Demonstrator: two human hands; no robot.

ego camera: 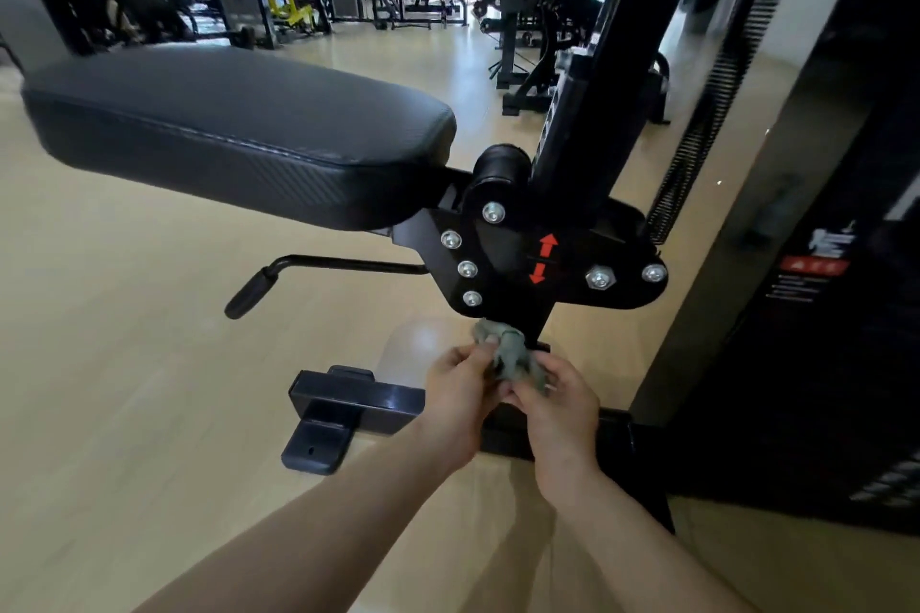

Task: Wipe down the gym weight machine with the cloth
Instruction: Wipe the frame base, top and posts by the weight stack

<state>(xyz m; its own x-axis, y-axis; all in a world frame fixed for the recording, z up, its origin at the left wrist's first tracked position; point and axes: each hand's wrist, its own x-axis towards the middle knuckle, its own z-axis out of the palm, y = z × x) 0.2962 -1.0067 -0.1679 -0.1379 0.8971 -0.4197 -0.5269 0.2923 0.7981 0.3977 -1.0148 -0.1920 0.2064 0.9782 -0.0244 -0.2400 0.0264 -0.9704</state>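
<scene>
A small grey-green cloth (508, 348) is bunched between both my hands, low in the middle of the view. My left hand (460, 393) pinches its left side and my right hand (560, 406) grips its right side. The cloth's top touches or nearly touches the black post just under the machine's bolted bracket plate (547, 259), which carries two red arrows. The black padded seat (239, 129) of the weight machine juts out to the left above my hands. Its upright column (597, 80) rises behind the bracket.
A black adjustment lever (298, 271) with a grip sticks out left under the seat. The machine's base foot (343, 403) lies on the light wooden floor beside my left hand. A black weight-stack housing (821, 289) stands at the right. Other gym machines stand at the back.
</scene>
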